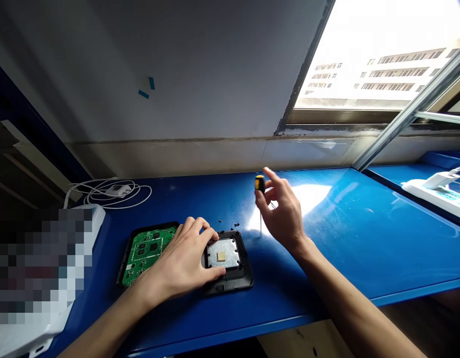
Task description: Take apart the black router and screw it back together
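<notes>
Blue and glossy, the tabletop (345,258) runs along a pale wall beneath a bright window (375,74), with a coiled white cable (140,201) toward its left end. In the head view the left hand (190,253) spreads over a black housing (246,271) bearing a silvery metal plate (230,248), next to a green circuit board (147,251), with small dark screws (235,225) just beyond. Right of the housing, the right hand (284,209) pinches a yellow-and-black screwdriver (260,184), its shaft pointing down.

Grey wall (215,64), 2 blue tape bits (147,88); bright window (371,69); blue tabletop (364,238).
</notes>
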A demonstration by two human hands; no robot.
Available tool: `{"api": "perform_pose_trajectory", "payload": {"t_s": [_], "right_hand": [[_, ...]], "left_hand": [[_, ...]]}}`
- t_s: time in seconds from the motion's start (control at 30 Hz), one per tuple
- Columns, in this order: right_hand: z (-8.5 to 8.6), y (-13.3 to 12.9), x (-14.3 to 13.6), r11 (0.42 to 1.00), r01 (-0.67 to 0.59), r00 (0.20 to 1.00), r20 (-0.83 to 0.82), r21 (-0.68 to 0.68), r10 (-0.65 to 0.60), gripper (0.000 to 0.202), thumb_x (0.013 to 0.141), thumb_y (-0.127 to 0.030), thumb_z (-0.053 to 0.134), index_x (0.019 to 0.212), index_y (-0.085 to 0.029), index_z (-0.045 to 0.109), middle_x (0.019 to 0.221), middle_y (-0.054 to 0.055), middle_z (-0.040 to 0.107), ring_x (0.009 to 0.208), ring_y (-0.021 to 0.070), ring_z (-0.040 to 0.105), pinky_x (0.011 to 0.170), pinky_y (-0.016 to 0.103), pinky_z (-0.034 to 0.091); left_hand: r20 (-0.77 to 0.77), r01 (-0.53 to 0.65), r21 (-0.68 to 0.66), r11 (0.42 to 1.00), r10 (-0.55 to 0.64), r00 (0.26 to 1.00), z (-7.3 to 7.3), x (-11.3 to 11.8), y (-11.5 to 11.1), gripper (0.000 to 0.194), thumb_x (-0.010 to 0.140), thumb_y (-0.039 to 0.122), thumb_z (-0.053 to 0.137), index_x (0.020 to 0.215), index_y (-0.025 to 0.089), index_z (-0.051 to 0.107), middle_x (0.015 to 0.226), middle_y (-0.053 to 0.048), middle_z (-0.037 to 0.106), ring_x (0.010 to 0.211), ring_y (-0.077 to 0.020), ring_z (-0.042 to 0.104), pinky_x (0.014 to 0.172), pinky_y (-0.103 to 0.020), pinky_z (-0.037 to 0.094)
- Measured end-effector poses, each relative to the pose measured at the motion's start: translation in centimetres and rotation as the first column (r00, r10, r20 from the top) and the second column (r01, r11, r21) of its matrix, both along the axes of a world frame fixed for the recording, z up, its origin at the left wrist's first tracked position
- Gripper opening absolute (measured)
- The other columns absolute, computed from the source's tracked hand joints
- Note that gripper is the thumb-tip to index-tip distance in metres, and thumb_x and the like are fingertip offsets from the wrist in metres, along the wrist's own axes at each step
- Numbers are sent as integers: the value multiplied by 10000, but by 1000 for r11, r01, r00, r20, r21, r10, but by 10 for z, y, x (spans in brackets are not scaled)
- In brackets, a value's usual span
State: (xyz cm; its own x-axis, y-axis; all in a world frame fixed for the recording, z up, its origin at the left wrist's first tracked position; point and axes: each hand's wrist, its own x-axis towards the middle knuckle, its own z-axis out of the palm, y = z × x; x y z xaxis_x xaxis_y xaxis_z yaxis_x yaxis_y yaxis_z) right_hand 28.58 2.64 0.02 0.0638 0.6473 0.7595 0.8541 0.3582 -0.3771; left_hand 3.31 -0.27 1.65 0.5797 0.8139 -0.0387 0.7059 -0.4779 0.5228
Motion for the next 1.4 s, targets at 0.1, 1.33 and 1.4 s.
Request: {"api": "perform_pose_trajectory", "payload": {"t_s": [0.1,1.33,1.4], "right_hand": [[5,-3,0,982,-26,996,-84,189,43,495,979,-218,582,1465,-282,509,975,32,618,700,141,629,682,335,624],[5,-8,-18,930,-366,748,-584,34,315,333,944,-309,614,1272,-271,575,890,-12,551,681,125,625,553,271,624],[5,-8,-17,935,-353,760,-575,27,303,331,944,-316,612,1270,-269,579,885,-12,553,678,125,623,543,268,617]], "left_hand": [[3,3,2,1000,-3,1000,0,0,1,380,777,435,804,1067,253,640,1178,-45,561,1110,-301,496,933,-477,510],[56,94,74,993,-98,994,-6,3,1,393,830,519,805,1087,262,658,1262,-66,573,1180,-321,493,995,-514,499],[52,99,78,992,-104,993,-5,4,0,391,828,511,810,1088,260,662,1264,-71,572,1187,-324,493,998,-513,499]]}}
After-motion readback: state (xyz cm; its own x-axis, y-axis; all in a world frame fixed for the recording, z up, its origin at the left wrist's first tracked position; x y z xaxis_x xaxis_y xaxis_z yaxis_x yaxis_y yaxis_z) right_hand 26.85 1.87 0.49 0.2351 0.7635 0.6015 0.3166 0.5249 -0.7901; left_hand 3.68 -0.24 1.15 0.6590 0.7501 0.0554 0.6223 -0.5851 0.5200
